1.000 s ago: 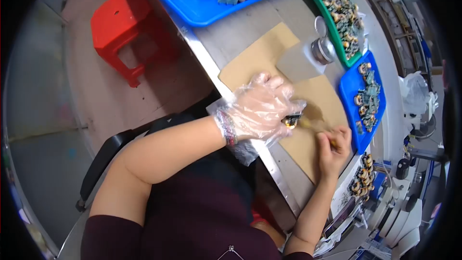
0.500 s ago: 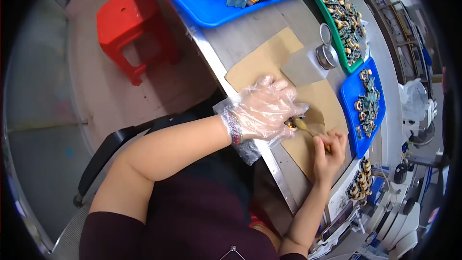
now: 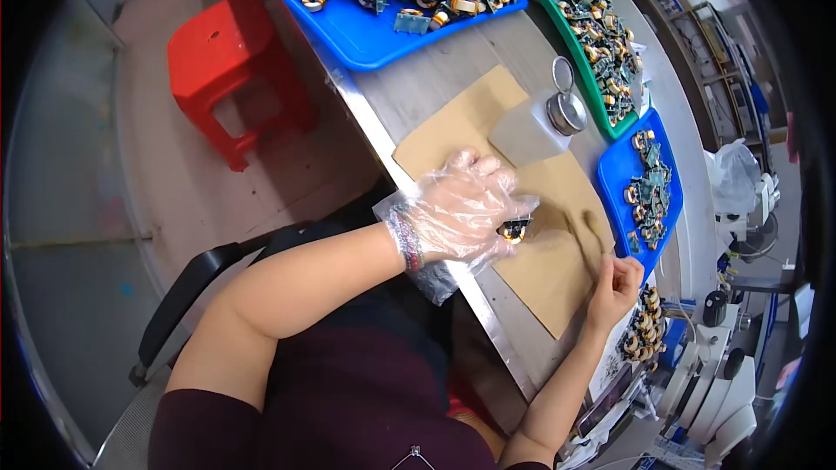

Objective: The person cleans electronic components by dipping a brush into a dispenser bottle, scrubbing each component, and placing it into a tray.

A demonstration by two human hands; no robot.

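Note:
My left hand (image 3: pixel 461 209), in a clear plastic glove, grips a small circuit board with a coil (image 3: pixel 515 228) between thumb and fingers, above the brown cardboard (image 3: pixel 557 283). To its right, my bare right hand (image 3: pixel 616 289) pinches the end of a thin brush (image 3: pixel 593 228). The brush's tip points away from me, apart from the board. Beyond my left hand a translucent bottle with a metal cap (image 3: pixel 531 132) stands on the cardboard, its round lid raised.
A blue tray (image 3: pixel 353 48) and a green tray (image 3: pixel 570 43) hold several coil boards at the back. Another blue tray (image 3: pixel 614 183) lies at the right, near loose coils (image 3: pixel 646 331). A red stool (image 3: pixel 226 52) stands left; microscope-like equipment (image 3: pixel 723 400) is at the lower right.
The brush has moved off the board in my left hand, and my right hand has shifted away to the right. My left hand still holds the board. The camera view has shifted slightly.

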